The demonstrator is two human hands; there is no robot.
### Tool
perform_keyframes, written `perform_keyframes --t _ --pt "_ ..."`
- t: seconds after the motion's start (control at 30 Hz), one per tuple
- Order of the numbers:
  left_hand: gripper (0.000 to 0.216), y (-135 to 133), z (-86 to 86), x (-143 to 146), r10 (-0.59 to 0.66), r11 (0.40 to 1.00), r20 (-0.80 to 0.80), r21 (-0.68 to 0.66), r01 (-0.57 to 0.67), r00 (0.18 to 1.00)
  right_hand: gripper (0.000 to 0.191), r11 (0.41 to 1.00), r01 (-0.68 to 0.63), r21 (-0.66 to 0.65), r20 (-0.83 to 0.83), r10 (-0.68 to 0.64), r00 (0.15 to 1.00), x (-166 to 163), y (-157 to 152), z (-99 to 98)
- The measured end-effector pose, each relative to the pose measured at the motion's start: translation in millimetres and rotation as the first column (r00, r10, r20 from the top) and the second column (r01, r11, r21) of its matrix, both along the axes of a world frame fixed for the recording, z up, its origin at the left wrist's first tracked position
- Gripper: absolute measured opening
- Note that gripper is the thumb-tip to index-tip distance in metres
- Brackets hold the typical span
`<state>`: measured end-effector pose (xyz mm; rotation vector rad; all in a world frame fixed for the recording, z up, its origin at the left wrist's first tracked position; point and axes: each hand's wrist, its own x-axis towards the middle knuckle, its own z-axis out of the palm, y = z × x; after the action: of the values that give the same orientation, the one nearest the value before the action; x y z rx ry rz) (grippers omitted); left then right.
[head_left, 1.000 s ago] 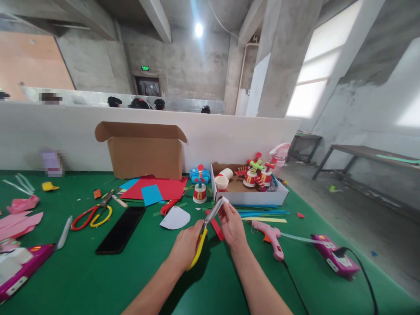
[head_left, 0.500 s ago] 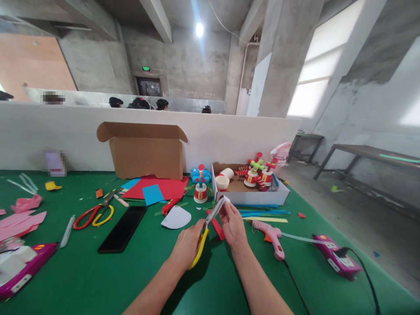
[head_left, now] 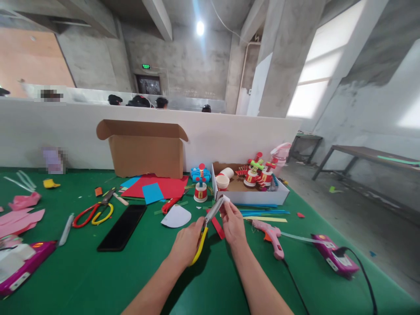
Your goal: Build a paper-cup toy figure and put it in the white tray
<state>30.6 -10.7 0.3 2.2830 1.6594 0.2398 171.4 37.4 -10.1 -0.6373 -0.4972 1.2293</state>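
Observation:
My left hand (head_left: 186, 244) is closed around the yellow-handled scissors (head_left: 213, 212), whose blades point up and away from me. Between the thumb and fingers of my right hand (head_left: 232, 225) is a small piece of white paper (head_left: 226, 199). The blade tips meet this paper; whether they are cutting through it cannot be made out. Under the scissors lies a red paper strip (head_left: 215, 225). To the left is a white paper sector (head_left: 176, 216), and beyond it stands a paper-cup figure (head_left: 200, 191) with a spring neck.
A white box (head_left: 259, 197) holds cups and more figures. To the right are a pink glue gun (head_left: 271, 236) and a purple power strip (head_left: 336, 257). Leftward lie a black phone (head_left: 122, 228), red-and-yellow scissors (head_left: 95, 213), and red paper (head_left: 131, 189) before a cardboard box (head_left: 147, 153).
The white paper at the blade tips looks slightly shifted and less curled. Both hands stay nearly in place; the view has moved a little.

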Motion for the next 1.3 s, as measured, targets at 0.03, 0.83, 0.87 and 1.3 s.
perform_keyframes --t 0.03,0.83,0.87,1.3 --pt "0.031 -1 2.4 1 0.0 1.0 -0.011 -0.008 -0.001 1.0 0.025 1.0 -0.024 -0.018 -0.021 0.024 0.999 0 -1 0.5" --pt "0.025 -2 14.1 4 0.07 0.997 -0.076 -0.03 -0.073 0.995 0.026 0.994 -0.113 0.011 0.068 0.112 0.991 -11 -5 -5.5" --pt "0.025 -2 14.2 4 0.071 0.997 -0.069 -0.03 -0.073 0.995 0.027 0.994 -0.114 0.007 0.069 0.113 0.991 -11 -5 -6.1" --pt "0.033 6 -3.7 -11 0.155 0.981 0.146 0.093 -0.17 0.977 0.014 0.983 -0.153 -0.103 -0.095 0.143 0.985 4 1 -5.3"
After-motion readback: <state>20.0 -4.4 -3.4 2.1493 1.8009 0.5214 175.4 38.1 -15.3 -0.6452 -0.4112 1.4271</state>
